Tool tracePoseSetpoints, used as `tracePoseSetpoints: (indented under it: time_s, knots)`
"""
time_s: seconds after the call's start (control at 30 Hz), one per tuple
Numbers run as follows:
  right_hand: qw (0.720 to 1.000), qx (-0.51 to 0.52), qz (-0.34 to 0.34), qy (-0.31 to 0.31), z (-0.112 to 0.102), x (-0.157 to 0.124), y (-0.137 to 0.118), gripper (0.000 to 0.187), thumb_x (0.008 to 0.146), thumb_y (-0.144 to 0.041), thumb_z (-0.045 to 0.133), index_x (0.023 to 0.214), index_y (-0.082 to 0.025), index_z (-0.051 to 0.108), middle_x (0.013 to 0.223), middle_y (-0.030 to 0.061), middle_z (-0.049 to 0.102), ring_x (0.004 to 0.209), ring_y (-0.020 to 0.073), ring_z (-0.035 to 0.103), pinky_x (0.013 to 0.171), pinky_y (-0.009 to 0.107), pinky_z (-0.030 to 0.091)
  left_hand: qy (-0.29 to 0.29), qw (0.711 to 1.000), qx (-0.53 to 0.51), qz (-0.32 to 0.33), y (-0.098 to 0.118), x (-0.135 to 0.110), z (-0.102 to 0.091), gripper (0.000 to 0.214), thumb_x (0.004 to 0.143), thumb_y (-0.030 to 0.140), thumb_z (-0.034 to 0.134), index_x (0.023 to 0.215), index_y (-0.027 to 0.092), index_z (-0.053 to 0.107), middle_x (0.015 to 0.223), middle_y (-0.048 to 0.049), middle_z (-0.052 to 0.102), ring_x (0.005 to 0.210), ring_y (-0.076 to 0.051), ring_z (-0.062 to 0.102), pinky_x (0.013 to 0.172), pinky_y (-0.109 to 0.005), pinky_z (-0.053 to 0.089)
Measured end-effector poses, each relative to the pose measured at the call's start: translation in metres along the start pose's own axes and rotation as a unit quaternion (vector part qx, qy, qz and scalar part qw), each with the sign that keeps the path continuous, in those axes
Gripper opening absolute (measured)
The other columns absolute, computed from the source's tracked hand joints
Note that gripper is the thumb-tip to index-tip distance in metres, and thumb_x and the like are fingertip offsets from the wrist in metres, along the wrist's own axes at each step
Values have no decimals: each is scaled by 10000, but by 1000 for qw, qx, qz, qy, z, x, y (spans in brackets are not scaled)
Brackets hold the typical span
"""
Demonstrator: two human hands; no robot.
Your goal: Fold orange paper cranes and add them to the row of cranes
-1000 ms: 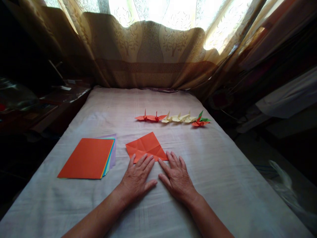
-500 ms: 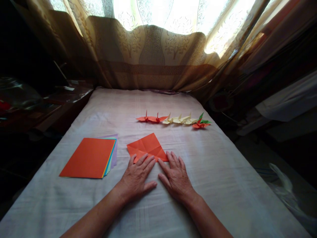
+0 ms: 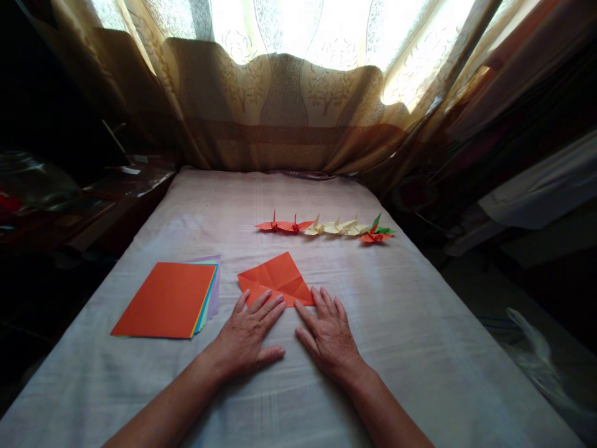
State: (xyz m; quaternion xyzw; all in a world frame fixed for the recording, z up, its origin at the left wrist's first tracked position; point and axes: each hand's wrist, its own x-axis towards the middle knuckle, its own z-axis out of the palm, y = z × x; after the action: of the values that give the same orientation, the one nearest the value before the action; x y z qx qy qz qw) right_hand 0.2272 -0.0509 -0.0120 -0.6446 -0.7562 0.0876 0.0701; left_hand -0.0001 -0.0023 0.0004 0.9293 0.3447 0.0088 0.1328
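A creased orange sheet of origami paper (image 3: 276,277) lies folded on the bed, with one corner pointing away from me. My left hand (image 3: 247,333) rests flat with fingers spread, its fingertips on the near left edge of the paper. On the near right edge lie the fingertips of my right hand (image 3: 329,330), which is also flat and open. The fingers hide parts of the paper's near edge.
To the left sits a stack of coloured paper (image 3: 163,298), orange on top. Beyond the folded sheet stands a row of paper cranes (image 3: 336,227) in red, cream and green. A patterned curtain (image 3: 280,112) hangs behind the cloth-covered bed (image 3: 410,361).
My left hand has slid a little to the left along the paper's near edge. The right hand stays nearly in place, and the view has shifted slightly.
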Motion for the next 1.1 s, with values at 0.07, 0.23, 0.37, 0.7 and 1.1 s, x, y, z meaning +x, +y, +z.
tracePoseSetpoints:
  time_s: [0.07,0.23,0.37,0.7,1.1]
  knots:
    - [1000,5,-2,1,1,0,1,499,914,-498,543,1395,-379,481,1567,109,269,1442,330,228,1128,556,197,-8,1000,4,-4,-7,-7,-3,778,880,700,404,1508,255,287,1536,-82,361,1428,-298,289,1171,-527,46]
    - [1000,3,-10,29,4,0,0,485,904,-483,566,1372,-365,515,1544,117,324,1430,329,263,1119,562,221,-8,1000,16,-19,-27,-29,-11,793,861,719,416,1501,266,298,1522,-95,381,1422,-308,302,1164,-556,52]
    - [999,-6,-21,47,4,0,-1,470,897,-443,588,1354,-348,539,1525,134,357,1415,326,302,1102,574,255,-1,999,31,-29,-36,-46,-15,803,849,725,429,1497,265,313,1509,-93,405,1412,-321,323,1157,-560,93]
    - [991,51,-29,119,5,8,3,332,885,-275,561,1203,-259,654,1347,119,569,1263,278,498,1061,511,353,163,969,79,-168,7,-26,-7,310,912,341,509,1166,218,636,1213,-117,627,1140,-299,559,980,-452,420]
    - [964,139,-161,160,10,6,-5,408,807,-56,473,1110,-238,677,1014,39,720,955,179,617,880,311,447,140,979,37,-141,27,14,-10,327,883,384,608,1183,255,624,1213,-83,618,1135,-277,548,988,-448,407]
